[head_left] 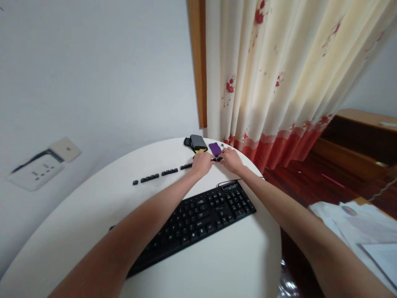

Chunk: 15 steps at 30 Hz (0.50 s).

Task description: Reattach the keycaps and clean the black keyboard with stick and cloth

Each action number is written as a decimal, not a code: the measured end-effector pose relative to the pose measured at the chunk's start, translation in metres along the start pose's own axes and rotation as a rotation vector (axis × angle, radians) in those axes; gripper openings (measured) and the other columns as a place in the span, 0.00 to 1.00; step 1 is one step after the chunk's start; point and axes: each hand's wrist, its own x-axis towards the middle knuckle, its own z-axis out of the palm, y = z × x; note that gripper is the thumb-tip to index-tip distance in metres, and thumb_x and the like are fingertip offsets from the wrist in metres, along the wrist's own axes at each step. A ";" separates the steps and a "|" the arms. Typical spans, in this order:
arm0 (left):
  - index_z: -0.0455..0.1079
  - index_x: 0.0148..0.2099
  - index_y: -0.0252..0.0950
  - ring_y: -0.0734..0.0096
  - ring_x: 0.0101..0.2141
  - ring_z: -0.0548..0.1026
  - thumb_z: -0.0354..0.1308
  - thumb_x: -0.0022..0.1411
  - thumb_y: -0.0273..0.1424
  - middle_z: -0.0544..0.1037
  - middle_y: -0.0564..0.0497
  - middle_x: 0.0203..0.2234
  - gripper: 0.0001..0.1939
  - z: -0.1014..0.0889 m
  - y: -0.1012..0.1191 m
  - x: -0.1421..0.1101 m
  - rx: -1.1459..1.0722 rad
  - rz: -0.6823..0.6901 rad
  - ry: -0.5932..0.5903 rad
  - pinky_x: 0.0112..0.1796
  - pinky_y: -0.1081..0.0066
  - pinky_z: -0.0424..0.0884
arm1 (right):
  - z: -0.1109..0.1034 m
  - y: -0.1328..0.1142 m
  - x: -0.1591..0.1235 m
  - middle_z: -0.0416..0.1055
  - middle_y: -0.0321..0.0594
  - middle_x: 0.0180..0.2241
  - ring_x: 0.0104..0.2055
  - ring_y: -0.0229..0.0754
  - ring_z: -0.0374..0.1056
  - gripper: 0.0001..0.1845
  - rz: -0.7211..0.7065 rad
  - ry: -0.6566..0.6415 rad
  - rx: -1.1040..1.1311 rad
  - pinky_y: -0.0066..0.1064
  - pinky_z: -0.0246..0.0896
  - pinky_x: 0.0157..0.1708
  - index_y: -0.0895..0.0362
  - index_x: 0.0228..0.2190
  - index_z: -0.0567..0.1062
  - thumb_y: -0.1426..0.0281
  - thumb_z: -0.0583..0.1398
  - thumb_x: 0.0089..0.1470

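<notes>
Black keycaps (170,172) in a broken, slanting row on the white table (217,260), beyond the black keyboard (201,217). Starts with a single cap at the left, continues in short groups, ends between left hand (203,162) and right hand (231,159). Nearest, left forearm (145,219) across the keyboard, hiding part of it, and right forearm (288,207) past its right end. Low at the right, beside the table, crumpled clear plastic (288,281) and pale papers (362,231). Next, a thin cable (228,181) near the keyboard's far right corner. Farther out, at the end keycaps, left fingers bent and close together, right fingers curled just beside; cannot tell whether clamped on a cap or merely touching. Just past the hands, a small purple item (215,149) and a folded grey item (198,142) with a yellow edge. Behind, pale wall (108,74), wooden trim (198,62) and cream curtain (266,82) with red splashes and a red lower band
</notes>
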 end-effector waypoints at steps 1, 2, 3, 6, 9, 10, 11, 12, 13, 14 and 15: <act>0.78 0.47 0.39 0.54 0.46 0.69 0.59 0.61 0.38 0.79 0.43 0.37 0.14 0.003 0.001 0.004 0.022 0.001 -0.004 0.45 0.63 0.65 | 0.002 0.000 0.001 0.69 0.49 0.47 0.52 0.53 0.58 0.14 -0.007 0.000 -0.014 0.40 0.52 0.49 0.56 0.45 0.78 0.70 0.60 0.57; 0.78 0.45 0.38 0.53 0.46 0.69 0.59 0.61 0.38 0.79 0.42 0.36 0.14 0.005 0.002 0.007 0.041 -0.001 -0.006 0.45 0.63 0.65 | 0.003 -0.001 0.002 0.69 0.49 0.47 0.52 0.53 0.57 0.14 -0.017 0.000 -0.031 0.41 0.51 0.49 0.56 0.45 0.78 0.69 0.60 0.58; 0.79 0.44 0.38 0.53 0.46 0.69 0.59 0.62 0.38 0.78 0.41 0.35 0.14 0.007 0.003 0.010 0.054 -0.005 -0.009 0.45 0.63 0.65 | 0.004 -0.001 0.003 0.69 0.49 0.47 0.52 0.54 0.57 0.13 -0.033 0.001 -0.050 0.41 0.51 0.49 0.56 0.44 0.78 0.68 0.59 0.58; 0.80 0.41 0.36 0.52 0.46 0.70 0.58 0.62 0.35 0.78 0.40 0.33 0.12 0.010 0.004 0.017 0.061 -0.019 -0.018 0.45 0.62 0.65 | 0.004 -0.003 0.006 0.69 0.50 0.46 0.51 0.54 0.57 0.12 -0.088 -0.002 -0.095 0.41 0.50 0.48 0.57 0.41 0.79 0.68 0.57 0.60; 0.80 0.41 0.36 0.52 0.46 0.70 0.57 0.62 0.33 0.78 0.40 0.33 0.12 0.012 0.006 0.019 0.035 -0.036 -0.036 0.46 0.62 0.64 | 0.002 -0.006 0.007 0.70 0.51 0.44 0.51 0.53 0.58 0.13 -0.125 0.005 -0.100 0.41 0.50 0.47 0.59 0.39 0.79 0.70 0.54 0.62; 0.80 0.41 0.36 0.53 0.46 0.70 0.56 0.62 0.33 0.78 0.40 0.33 0.12 0.013 0.006 0.018 0.022 -0.042 -0.040 0.46 0.62 0.64 | 0.001 -0.006 0.006 0.70 0.51 0.44 0.51 0.53 0.58 0.13 -0.133 0.011 -0.098 0.41 0.50 0.47 0.59 0.38 0.79 0.71 0.54 0.62; 0.80 0.41 0.37 0.53 0.46 0.71 0.56 0.62 0.33 0.78 0.40 0.33 0.12 0.013 0.006 0.018 0.009 -0.045 -0.042 0.46 0.62 0.64 | 0.000 -0.006 0.004 0.70 0.51 0.44 0.51 0.53 0.59 0.12 -0.137 0.020 -0.094 0.41 0.51 0.47 0.59 0.38 0.79 0.71 0.55 0.62; 0.80 0.41 0.37 0.54 0.46 0.71 0.57 0.62 0.33 0.79 0.41 0.33 0.12 0.014 0.005 0.017 -0.006 -0.045 -0.040 0.47 0.63 0.65 | -0.002 -0.005 0.002 0.71 0.51 0.43 0.50 0.52 0.59 0.11 -0.133 0.031 -0.082 0.40 0.51 0.47 0.60 0.38 0.79 0.71 0.55 0.61; 0.80 0.41 0.38 0.54 0.46 0.71 0.57 0.61 0.33 0.79 0.42 0.33 0.11 0.014 0.005 0.016 -0.023 -0.046 -0.035 0.47 0.63 0.65 | -0.004 -0.004 -0.001 0.71 0.50 0.43 0.50 0.52 0.60 0.10 -0.122 0.045 -0.056 0.40 0.52 0.47 0.60 0.38 0.79 0.72 0.57 0.60; 0.80 0.41 0.39 0.55 0.45 0.72 0.58 0.60 0.33 0.80 0.43 0.34 0.11 0.013 0.005 0.015 -0.043 -0.047 -0.032 0.47 0.63 0.65 | -0.006 -0.003 -0.004 0.72 0.49 0.42 0.49 0.51 0.61 0.09 -0.104 0.063 -0.015 0.39 0.53 0.47 0.60 0.38 0.79 0.72 0.58 0.59; 0.81 0.41 0.39 0.56 0.45 0.72 0.59 0.60 0.32 0.80 0.44 0.34 0.10 0.011 0.005 0.014 -0.068 -0.052 -0.030 0.46 0.64 0.65 | -0.009 -0.001 -0.009 0.73 0.48 0.41 0.48 0.49 0.62 0.09 -0.082 0.084 0.046 0.38 0.54 0.47 0.59 0.38 0.79 0.72 0.59 0.59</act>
